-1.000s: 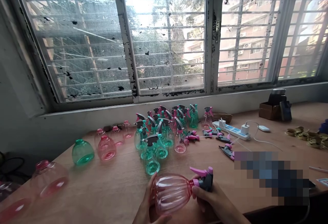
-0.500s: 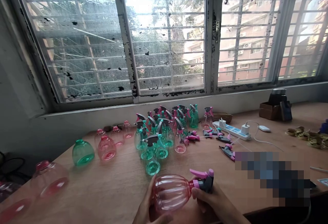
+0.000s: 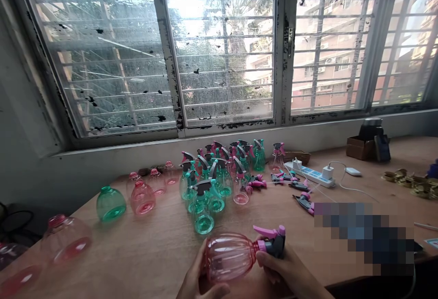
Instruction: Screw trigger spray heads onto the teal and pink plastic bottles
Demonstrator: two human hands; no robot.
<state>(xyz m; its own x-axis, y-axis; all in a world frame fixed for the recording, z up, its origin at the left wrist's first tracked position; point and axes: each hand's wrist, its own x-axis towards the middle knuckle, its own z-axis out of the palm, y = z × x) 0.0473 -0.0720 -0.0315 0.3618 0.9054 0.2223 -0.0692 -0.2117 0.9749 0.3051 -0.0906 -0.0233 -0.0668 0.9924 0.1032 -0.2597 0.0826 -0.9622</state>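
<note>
Over wooden desk, left hand, right hand grip ribbed pink plastic bottle.

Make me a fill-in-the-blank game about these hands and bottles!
The left hand cups a clear ribbed plastic bottle coloured ____.
The right hand grips its black-and-pink ____.
Beyond the wooden table stands a barred, paint-chipped ____.

Missing words: pink; trigger sprayer; window

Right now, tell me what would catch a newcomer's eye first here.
A pink spray bottle sits front and centre, gripped between the left hand and right hand. Behind it, a crowd of teal and pink spray bottles stands mid-way along the wooden table. A large barred window with black-spotted panes fills the top.
</note>
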